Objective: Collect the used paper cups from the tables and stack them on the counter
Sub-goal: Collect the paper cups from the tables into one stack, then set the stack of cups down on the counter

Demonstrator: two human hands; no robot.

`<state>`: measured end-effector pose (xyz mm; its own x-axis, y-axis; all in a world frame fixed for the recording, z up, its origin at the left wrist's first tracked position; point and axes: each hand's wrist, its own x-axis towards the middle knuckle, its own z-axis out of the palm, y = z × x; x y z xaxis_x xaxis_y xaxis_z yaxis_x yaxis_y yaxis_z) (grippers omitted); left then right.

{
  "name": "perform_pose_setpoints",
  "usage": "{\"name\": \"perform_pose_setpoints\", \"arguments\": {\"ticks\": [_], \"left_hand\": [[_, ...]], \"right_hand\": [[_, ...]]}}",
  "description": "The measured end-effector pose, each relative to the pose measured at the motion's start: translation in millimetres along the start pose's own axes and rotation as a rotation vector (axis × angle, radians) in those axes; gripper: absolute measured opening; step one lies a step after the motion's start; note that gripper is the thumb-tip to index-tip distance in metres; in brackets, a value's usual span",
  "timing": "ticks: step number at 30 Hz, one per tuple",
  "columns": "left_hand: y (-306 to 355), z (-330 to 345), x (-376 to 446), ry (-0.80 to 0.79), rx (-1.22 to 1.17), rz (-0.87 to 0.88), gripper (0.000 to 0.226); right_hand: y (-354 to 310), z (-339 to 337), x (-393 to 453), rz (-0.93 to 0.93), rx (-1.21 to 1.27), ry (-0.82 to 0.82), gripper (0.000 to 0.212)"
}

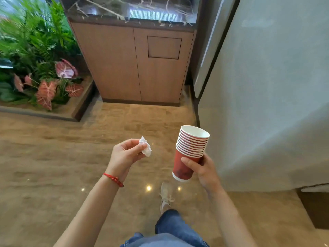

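Observation:
A stack of several red paper cups (190,148) with white rims tilts slightly left, and my right hand (201,170) grips it around the lowest cup. My left hand (124,155) pinches a crumpled white tissue (146,148) between thumb and fingers, a red string bracelet on its wrist. Both hands hover above the floor. Ahead stands the counter (131,13), with a dark veined marble top over a wooden cabinet (115,65).
A planter bed (41,68) with green ferns and pink leaves lies to the left of the counter. A grey wall (267,86) rises close on the right. Glossy brown floor (71,157) stretches between me and the cabinet; my shoe (165,195) shows below.

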<state>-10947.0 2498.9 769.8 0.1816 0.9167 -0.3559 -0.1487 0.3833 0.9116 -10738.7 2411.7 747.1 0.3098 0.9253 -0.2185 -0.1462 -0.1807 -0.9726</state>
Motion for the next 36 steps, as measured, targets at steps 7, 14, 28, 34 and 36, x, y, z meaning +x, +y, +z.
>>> {"name": "perform_pose_setpoints", "arguments": {"ticks": [7, 14, 28, 34, 36], "left_hand": [[64, 47, 148, 0.039, -0.009, 0.047, 0.010], [113, 67, 276, 0.052, -0.027, 0.049, 0.004], [229, 70, 583, -0.117, 0.034, 0.003, 0.008], [263, 91, 674, -0.125, 0.053, -0.011, 0.007], [274, 101, 703, -0.125, 0.042, -0.007, 0.011]], "right_hand": [[-59, -10, 173, -0.077, 0.009, -0.023, 0.044], [-92, -1, 315, -0.091, -0.003, -0.023, 0.043], [-151, 69, 607, -0.093, 0.002, 0.147, 0.042], [-177, 81, 694, -0.108, 0.021, 0.170, 0.046], [-189, 81, 728, -0.127, 0.033, 0.177, 0.046]]}}
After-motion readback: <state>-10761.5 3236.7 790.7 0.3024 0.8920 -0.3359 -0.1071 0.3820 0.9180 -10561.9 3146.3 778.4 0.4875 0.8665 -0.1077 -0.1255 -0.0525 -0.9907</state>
